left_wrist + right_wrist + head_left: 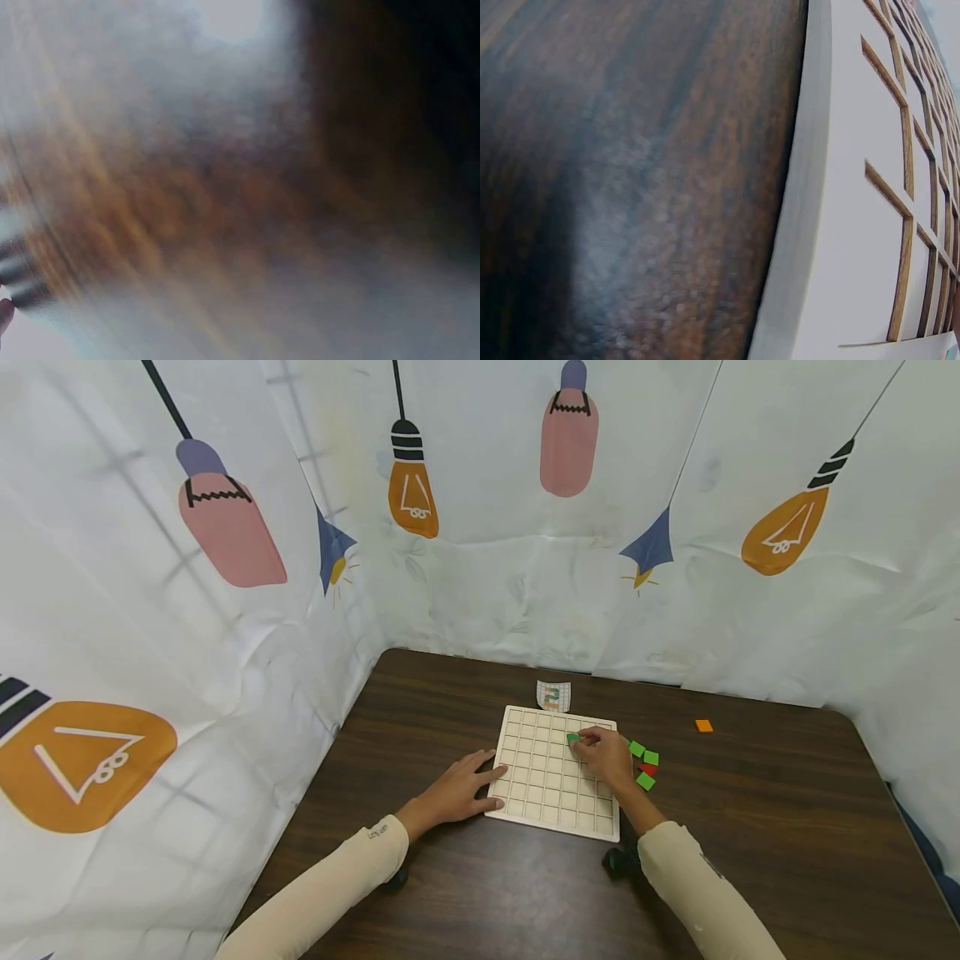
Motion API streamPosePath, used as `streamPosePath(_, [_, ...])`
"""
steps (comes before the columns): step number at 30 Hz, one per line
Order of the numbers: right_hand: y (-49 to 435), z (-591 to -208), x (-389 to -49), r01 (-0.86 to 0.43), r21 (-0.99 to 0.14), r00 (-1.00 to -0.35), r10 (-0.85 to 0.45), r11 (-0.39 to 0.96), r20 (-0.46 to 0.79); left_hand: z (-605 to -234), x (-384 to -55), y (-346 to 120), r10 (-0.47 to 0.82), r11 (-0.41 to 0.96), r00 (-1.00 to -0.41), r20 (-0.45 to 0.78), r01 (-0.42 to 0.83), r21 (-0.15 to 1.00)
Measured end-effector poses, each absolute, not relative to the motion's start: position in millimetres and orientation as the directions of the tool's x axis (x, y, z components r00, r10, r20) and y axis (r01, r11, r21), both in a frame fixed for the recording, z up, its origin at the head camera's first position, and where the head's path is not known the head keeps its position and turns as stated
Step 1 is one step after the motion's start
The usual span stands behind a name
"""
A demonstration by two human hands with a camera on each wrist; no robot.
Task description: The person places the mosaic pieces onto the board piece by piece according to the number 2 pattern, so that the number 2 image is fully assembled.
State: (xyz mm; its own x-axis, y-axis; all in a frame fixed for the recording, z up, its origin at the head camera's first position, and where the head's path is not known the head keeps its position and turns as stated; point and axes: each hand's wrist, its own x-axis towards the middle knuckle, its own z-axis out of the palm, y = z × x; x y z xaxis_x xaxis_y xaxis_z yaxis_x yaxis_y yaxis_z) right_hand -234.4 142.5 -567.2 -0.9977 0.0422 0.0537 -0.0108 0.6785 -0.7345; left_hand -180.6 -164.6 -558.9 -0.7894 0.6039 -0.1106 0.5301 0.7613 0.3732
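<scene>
A pale wooden board [551,789] with a grooved grid lies on the table, its edge [799,202] large in the right wrist view. Over its upper right part, my right hand [606,760] pinches a small green tile [573,738] between thumb and fingers. Fingers spread, my left hand [456,789] rests at the board's left edge, fingertips on its rim. The left wrist view is mostly blurred table, with a fingertip [4,313] at its lower left. Right of the board lie several loose green tiles [645,782] and a red piece [648,769], partly covered.
A small printed card [553,696] with a coloured grid pattern sits just behind the board. Farther right on the dark wooden table [780,810] is a lone orange tile [703,726]. White patterned cloth [480,585] hangs around the table's back and left side.
</scene>
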Motion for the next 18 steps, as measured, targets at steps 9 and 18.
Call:
streamPosePath(9, [139.4,-563.8,-235.9,0.011,-0.700,-0.999,0.029,0.714,0.014,-558.4,-180.8,-164.5,0.603,0.764,-0.789,-0.116,0.529,0.370])
streamPosePath(18, [138.0,-566.4,-237.5,-0.002,-0.694,-0.999,0.031,0.720,0.035,-556.6,-180.6,-164.4,0.600,0.767,-0.791,-0.120,0.525,0.369])
